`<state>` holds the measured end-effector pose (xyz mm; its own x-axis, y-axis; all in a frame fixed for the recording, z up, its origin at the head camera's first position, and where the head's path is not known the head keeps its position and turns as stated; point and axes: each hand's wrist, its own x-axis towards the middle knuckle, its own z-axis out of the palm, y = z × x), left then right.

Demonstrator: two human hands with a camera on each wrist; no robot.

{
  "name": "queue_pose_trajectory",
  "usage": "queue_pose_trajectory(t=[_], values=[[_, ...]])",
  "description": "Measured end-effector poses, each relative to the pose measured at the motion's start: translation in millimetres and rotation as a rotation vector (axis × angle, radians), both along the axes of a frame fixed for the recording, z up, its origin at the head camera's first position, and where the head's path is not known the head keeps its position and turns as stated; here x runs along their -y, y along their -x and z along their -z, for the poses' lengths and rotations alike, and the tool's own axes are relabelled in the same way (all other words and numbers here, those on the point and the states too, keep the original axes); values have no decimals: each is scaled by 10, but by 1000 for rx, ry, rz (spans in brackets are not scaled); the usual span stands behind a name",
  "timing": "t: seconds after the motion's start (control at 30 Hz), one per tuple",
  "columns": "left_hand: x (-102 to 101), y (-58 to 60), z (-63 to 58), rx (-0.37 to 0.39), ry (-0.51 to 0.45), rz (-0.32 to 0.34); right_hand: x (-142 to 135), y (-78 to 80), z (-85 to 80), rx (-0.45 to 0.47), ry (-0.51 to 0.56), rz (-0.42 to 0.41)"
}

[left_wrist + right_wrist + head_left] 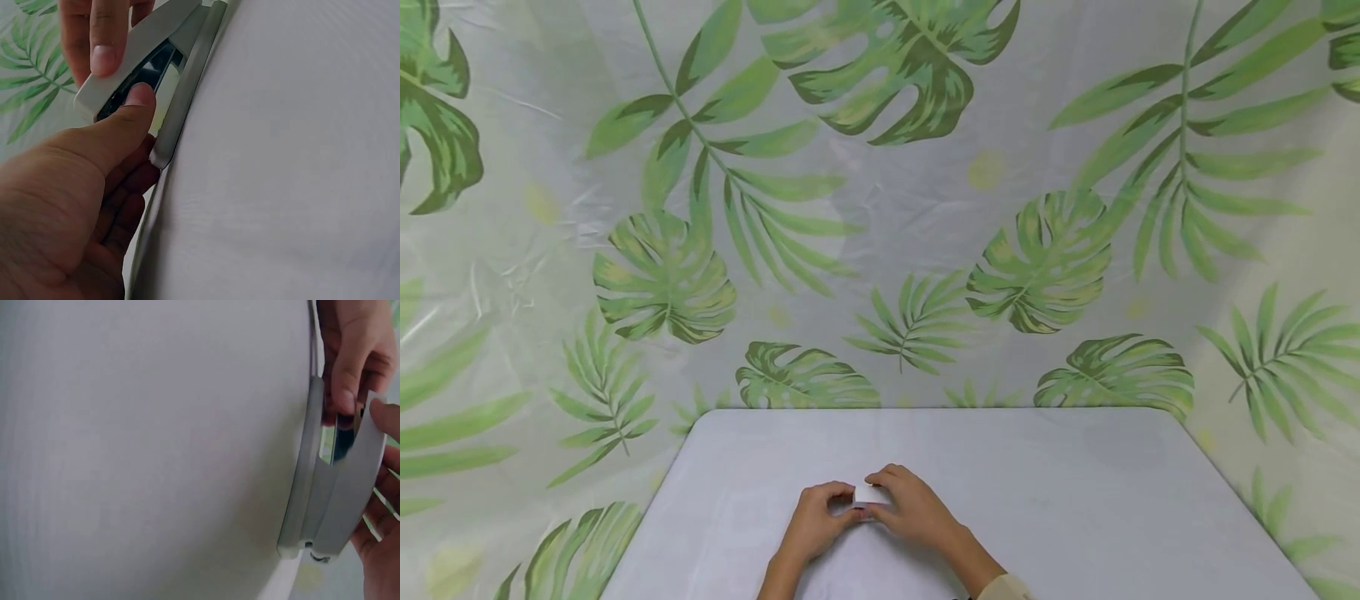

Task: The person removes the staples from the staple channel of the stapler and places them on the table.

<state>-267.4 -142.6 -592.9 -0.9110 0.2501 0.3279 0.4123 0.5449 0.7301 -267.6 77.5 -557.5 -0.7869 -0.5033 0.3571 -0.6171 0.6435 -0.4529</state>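
White, 1 gaping stapler (871, 495) was over the bench (1075, 500); fingers of the right hand (916, 507) gripped its upper arm (353, 487), those of the left hand (812, 521) pinched its open end.

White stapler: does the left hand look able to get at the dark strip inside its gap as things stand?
Probably yes: the left hand has its thumb in the gap of the stapler, seemingly at the dark strip. The right hand grips the upper arm from outside, leaving the gap free.
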Motion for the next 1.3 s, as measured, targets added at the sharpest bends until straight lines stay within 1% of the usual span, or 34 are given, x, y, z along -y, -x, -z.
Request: queue_pose_trajectory(t=[0.17, 0.37, 0.57, 0.7, 0.83, 0.93, 1.07, 1.17, 1.3], values=[[4, 0, 33, 32, -22, -6, 47, -7, 20, -68, -29, -5], [4, 14, 74, 85, -47, 13, 87, 10, 42, -136, -80, -1], [-16, 7, 74, 96, -31, 7, 148, 11, 65, -189, -111, 1], [-21, -17, 56, 78, -28, 4, 157, 0, 24, -180, -131, 21], [-11, -26, 35, 66, -29, -3, 134, -9, -83, -161, -117, 23], [-2, -12, 15, 80, -30, -12, 106, -6, -182, -133, -105, 19], [2, 4, -3, 94, -42, -4, 65, 4, -281, -69, -119, 15], [2, 0, 11, 98, -55, 3, 32, 2, -316, -39, -129, 3], [-1, -14, 20, 109, -78, 11, -13, -2, -338, -38, -128, -8]])
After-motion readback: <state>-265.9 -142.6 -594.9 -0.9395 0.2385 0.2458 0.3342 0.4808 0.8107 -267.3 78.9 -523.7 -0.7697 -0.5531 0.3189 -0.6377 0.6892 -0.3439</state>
